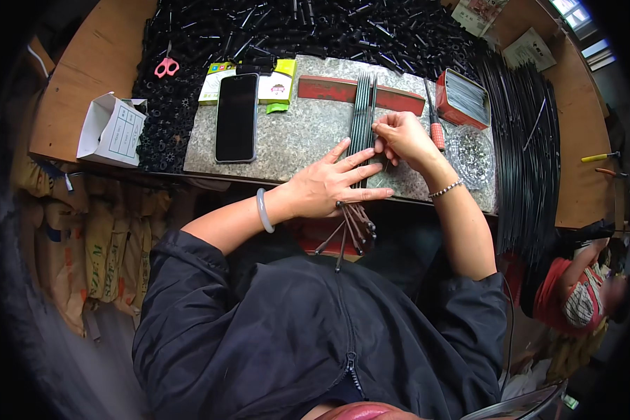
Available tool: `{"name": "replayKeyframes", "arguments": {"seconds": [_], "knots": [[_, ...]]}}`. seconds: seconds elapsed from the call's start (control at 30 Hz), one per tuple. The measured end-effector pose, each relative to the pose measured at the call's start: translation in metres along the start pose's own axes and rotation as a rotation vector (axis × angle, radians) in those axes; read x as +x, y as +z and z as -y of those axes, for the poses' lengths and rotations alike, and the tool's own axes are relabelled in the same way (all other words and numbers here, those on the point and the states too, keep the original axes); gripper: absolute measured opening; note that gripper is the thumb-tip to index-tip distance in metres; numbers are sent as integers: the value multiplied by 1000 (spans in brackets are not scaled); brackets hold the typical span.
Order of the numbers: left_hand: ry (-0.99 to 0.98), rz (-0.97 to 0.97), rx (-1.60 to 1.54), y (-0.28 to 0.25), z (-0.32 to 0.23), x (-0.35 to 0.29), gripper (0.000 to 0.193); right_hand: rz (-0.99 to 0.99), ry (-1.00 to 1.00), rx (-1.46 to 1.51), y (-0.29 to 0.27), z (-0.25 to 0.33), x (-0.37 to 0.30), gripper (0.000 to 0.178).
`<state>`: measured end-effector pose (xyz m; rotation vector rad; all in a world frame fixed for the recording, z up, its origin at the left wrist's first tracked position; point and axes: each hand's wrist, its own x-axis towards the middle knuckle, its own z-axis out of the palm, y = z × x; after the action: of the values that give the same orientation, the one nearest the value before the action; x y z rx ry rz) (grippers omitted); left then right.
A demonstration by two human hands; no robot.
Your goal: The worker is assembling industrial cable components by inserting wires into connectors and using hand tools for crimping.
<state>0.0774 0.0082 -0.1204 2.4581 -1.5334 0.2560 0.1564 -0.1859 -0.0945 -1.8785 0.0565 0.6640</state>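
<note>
A row of thin dark rods lies side by side on the speckled stone slab, running toward me. Their knobbed near ends fan out past the slab's front edge. My left hand lies flat across the rods, fingers stretched and spread. Just right of the row, my right hand has thumb and forefinger pinched together beside the rightmost rods. What sits in that pinch is too small to make out. A long red bar lies crosswise on the slab at the rods' far part.
A black phone rests left on the slab, by a yellow-green box. To the right are a red tin, a red-handled tool and a clear dish. Black parts heap behind; long rods hang rightward.
</note>
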Motion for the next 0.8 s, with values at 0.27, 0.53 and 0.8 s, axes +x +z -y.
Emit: {"name": "replayKeyframes", "arguments": {"seconds": [0.27,0.53,0.8], "knots": [[-30,-47,-68,2,0,-2,61,-233,-243,-115,7,-1,-25,19],[-121,-50,-87,1,-2,0,76,103,-646,-398,15,-19,-112,31],[-96,-124,-148,5,0,0,61,-312,-896,-390,49,-66,-108,19]]}}
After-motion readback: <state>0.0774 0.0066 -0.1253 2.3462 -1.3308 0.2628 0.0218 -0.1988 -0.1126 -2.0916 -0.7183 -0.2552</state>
